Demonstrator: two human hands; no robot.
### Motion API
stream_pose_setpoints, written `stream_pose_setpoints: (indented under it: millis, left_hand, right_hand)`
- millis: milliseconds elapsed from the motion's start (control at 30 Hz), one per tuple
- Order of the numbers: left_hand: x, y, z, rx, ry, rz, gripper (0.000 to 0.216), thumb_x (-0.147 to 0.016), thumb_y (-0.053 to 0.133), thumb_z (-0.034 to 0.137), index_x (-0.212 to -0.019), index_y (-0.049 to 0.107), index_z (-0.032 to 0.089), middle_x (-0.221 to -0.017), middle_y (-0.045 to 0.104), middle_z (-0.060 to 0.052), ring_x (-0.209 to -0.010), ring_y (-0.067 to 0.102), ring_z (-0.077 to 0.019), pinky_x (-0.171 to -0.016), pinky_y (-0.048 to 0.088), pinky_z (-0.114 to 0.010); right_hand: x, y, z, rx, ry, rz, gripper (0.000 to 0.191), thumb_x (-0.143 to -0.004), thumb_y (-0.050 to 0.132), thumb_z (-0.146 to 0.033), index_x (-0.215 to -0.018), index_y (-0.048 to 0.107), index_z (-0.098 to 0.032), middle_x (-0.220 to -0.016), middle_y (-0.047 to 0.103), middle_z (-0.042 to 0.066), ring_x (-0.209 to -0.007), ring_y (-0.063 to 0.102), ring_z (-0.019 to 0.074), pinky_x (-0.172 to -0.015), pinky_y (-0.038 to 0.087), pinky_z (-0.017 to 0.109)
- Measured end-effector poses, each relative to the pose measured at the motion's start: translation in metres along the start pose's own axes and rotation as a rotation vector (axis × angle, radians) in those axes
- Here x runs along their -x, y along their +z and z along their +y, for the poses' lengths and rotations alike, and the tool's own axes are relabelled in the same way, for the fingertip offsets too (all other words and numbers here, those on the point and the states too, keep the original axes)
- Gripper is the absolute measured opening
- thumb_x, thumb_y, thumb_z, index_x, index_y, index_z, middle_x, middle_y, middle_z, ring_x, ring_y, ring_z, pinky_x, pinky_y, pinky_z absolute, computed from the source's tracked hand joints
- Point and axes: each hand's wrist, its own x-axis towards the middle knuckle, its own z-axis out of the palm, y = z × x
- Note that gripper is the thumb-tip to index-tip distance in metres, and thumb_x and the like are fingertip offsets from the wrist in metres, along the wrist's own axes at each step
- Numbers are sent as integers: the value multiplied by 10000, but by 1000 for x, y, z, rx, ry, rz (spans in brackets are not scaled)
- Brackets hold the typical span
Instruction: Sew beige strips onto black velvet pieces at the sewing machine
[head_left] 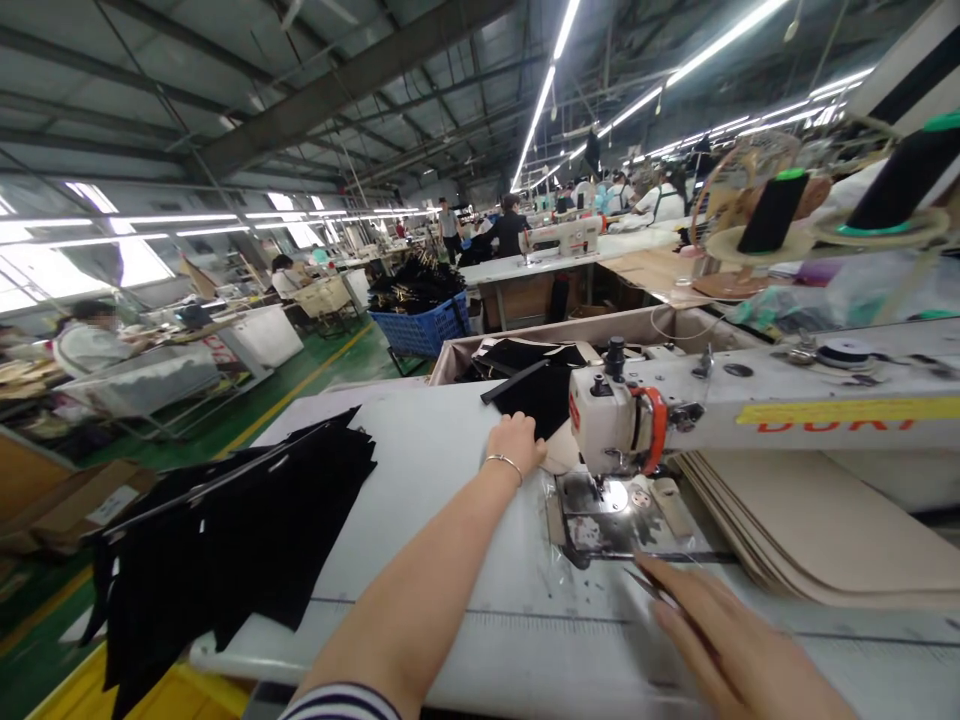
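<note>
My left hand (516, 443) reaches forward across the white sewing table (435, 470) and rests on a black fabric piece (536, 395) and a tan piece beside the sewing machine head (611, 420); its fingers are curled over the material. My right hand (731, 640) lies near the table's front edge, just in front of the metal needle plate (622, 515), fingers stretched and together, with a thin metal tool, perhaps snips (649, 585), under the fingertips.
A stack of black fabric pieces (225, 540) lies at the table's left. Tan sheets (810, 530) are stacked right of the machine. A box of black pieces (525, 355) stands behind. Thread cones (772, 210) rise at the right. Other workers sit at distant tables; a blue crate (420, 330) stands in the aisle.
</note>
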Motion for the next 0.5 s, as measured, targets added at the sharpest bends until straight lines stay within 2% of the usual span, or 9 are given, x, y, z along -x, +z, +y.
stream_pose_setpoints:
  millis: [67, 133, 233, 300, 400, 500]
  left_hand:
    - [1, 0, 1, 6, -6, 15, 280, -876, 519, 413, -1011, 591, 178, -1114, 546, -103, -1101, 486, -277, -909, 467, -395]
    - [2, 1, 1, 11, -9, 28, 278, -878, 517, 412, -1014, 585, 180, -1117, 541, -102, -1105, 481, -281, -904, 468, -401]
    - [3, 4, -1, 20, -8, 39, 274, -884, 511, 409, -1016, 581, 180, -1113, 536, -103, -1111, 477, -288, -896, 469, -406]
    - [4, 5, -4, 26, -5, 39, 280, -887, 511, 411, -1029, 578, 180, -1120, 534, -106, -1120, 475, -293, -896, 469, -408]
    - [6, 6, -8, 42, 16, 28, 323, -903, 494, 417, -1095, 566, 167, -1165, 527, -132, -1151, 469, -308, -921, 459, -440]
    - [8, 8, -10, 75, 122, 1, 333, -939, 450, 341, -1226, 530, 192, -1364, 450, -127, -1294, 382, -291, -1046, 372, -469]
  right_hand:
    - [-47, 17, -19, 190, 86, -104, 415, -975, 332, -255, -1363, 440, -151, -1218, 580, 153, -891, 665, 190, -735, 549, 290]
    - [-90, 34, -34, 235, 99, -132, 445, -939, 358, -161, -1377, 414, -108, -1207, 565, 196, -823, 671, 198, -693, 544, 299]
    - [-128, 55, -45, 273, 113, -151, 489, -867, 380, -46, -1354, 417, -74, -1150, 571, 211, -711, 666, 179, -599, 524, 274]
    - [-136, 63, -45, 293, 123, -155, 517, -836, 380, -2, -1348, 409, -64, -1128, 575, 204, -682, 662, 169, -589, 517, 268]
    - [-129, 67, -40, 308, 138, -144, 528, -850, 383, -8, -1373, 365, -72, -1185, 553, 209, -765, 671, 180, -642, 521, 270]
    - [-112, 64, -31, 308, 173, -136, 457, -914, 381, -103, -1371, 353, -95, -1217, 540, 205, -790, 670, 191, -605, 510, 271]
